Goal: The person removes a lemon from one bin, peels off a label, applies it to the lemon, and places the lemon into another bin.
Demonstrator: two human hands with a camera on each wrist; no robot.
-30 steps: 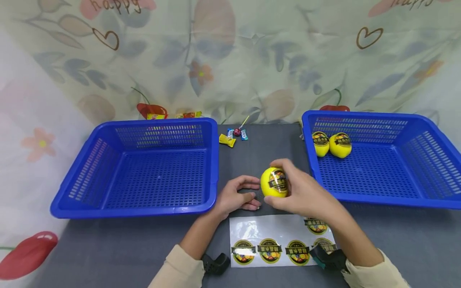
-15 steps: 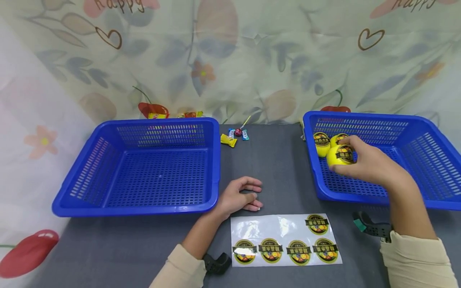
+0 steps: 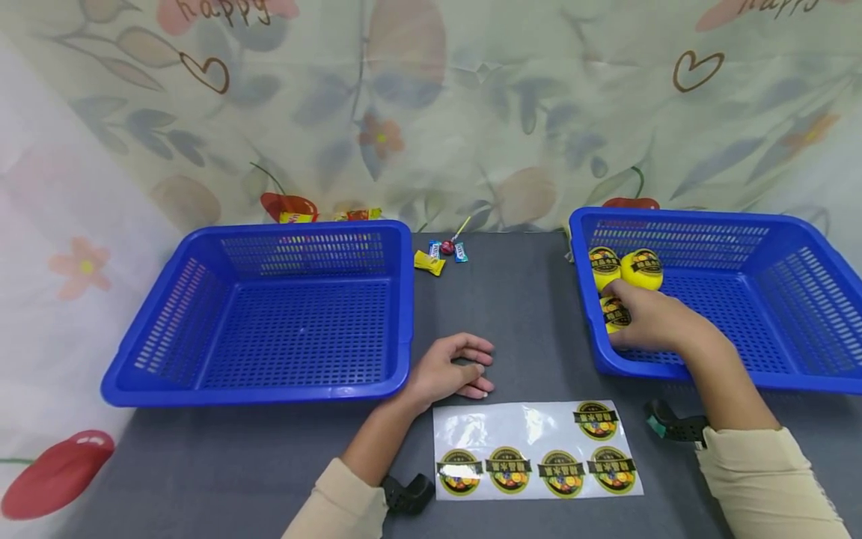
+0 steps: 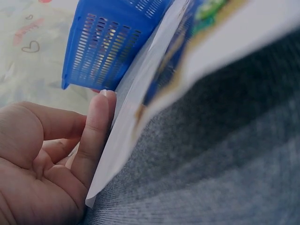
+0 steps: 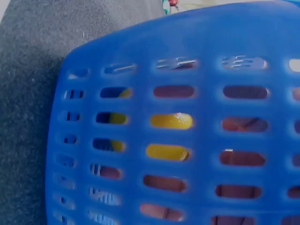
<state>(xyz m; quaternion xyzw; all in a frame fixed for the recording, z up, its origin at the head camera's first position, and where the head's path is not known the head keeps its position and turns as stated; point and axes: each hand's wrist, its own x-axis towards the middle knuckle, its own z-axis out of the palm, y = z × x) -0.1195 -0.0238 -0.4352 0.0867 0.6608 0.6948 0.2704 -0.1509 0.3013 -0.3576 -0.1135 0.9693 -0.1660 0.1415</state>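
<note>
my right hand [image 3: 649, 323] curled round a smooth yellow ball [image 3: 614, 313] in the slotted blue basket [image 3: 795, 299] beside two more balls [image 3: 625, 268] — my left hand [image 3: 447, 370] loose, empty, on grey felt

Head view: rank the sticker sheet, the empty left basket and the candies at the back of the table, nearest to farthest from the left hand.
From the left hand:
1. Sticker sheet, just below and right of it.
2. Empty left basket, its near right corner close beside the hand.
3. Candies, at the table's back edge.
</note>
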